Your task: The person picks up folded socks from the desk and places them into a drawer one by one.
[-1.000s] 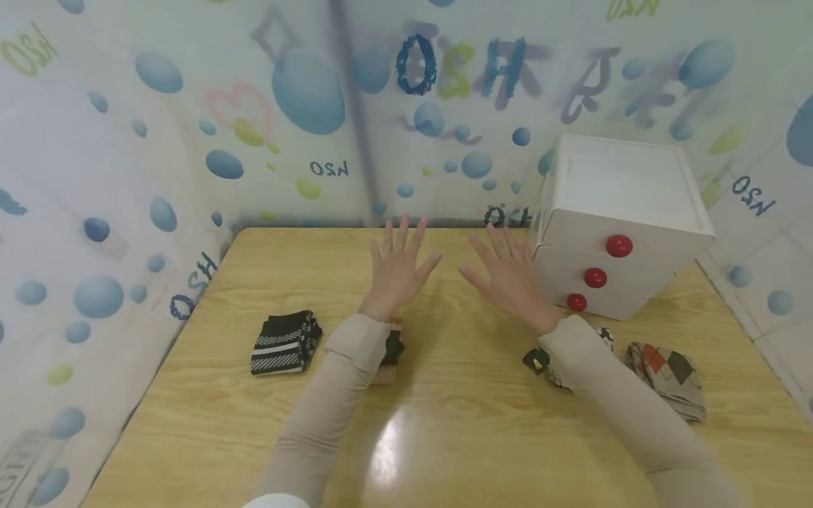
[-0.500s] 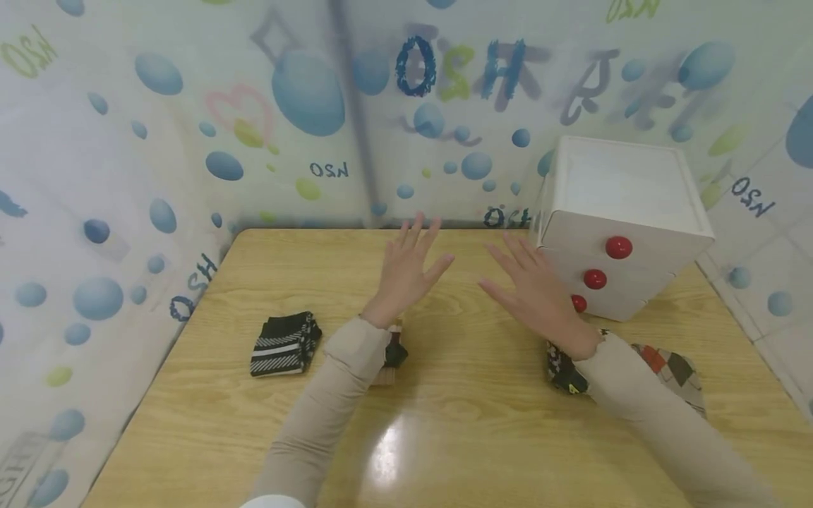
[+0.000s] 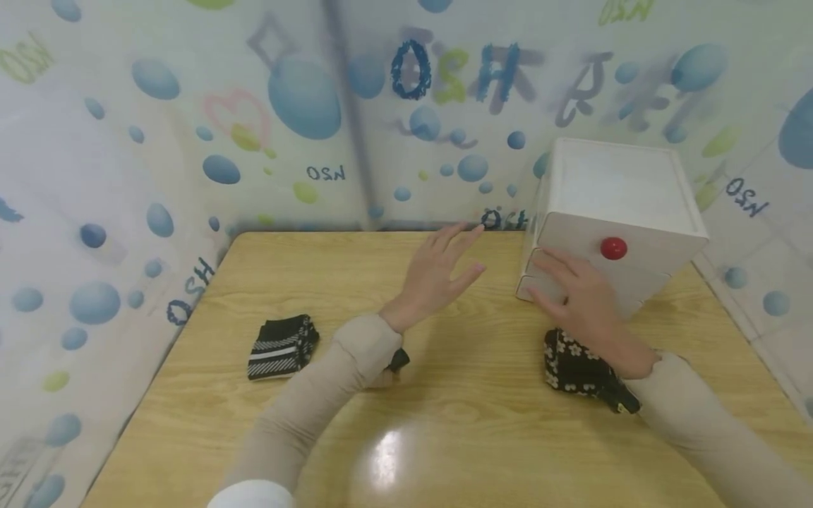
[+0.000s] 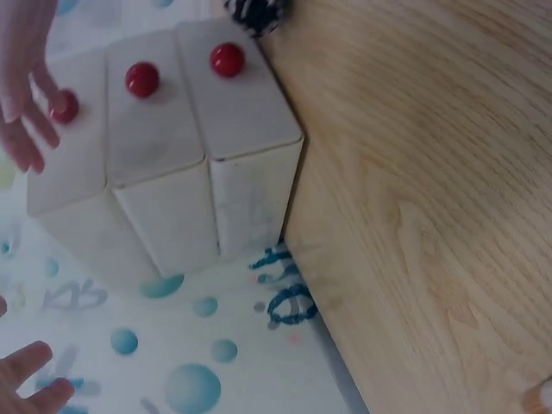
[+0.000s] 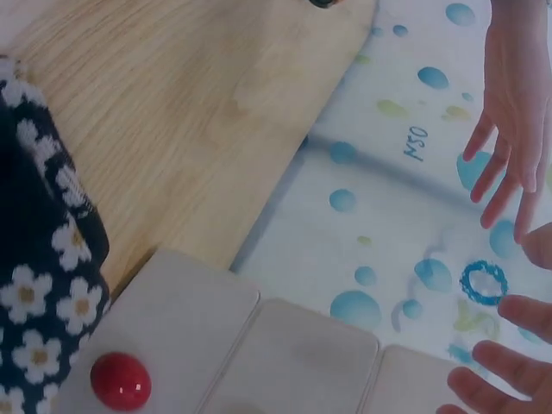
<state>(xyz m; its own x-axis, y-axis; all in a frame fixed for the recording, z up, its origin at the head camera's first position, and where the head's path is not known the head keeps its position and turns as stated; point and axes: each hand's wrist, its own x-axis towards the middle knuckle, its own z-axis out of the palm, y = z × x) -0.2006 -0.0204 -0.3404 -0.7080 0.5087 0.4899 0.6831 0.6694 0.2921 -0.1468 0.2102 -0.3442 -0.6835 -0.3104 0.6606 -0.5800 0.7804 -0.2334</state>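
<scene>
My left hand (image 3: 435, 279) hovers over the middle of the table with fingers spread and nothing in it. My right hand (image 3: 591, 303) is held up, fingers loosely extended, in front of a white three-drawer cabinet (image 3: 625, 180). It hides the lower two red knobs in the head view; the top red knob (image 3: 613, 248) shows. Below the right hand lies a folded black sock with white flowers (image 3: 578, 370), also large in the right wrist view as the flowered sock (image 5: 52, 285). Part of a dark and beige folded sock (image 3: 399, 360) peeks out from under the left sleeve.
A folded black-and-white striped sock (image 3: 284, 349) lies on the left of the wooden table (image 3: 483, 437). The cabinet stands at the back right corner, its drawers closed. A wall (image 3: 406, 155) with blue dots and lettering borders the table's far edge.
Both hands have moved right, the right one from beside the cabinet to in front of its drawers. The flowered sock is more exposed; the argyle sock is now hidden behind the right arm.
</scene>
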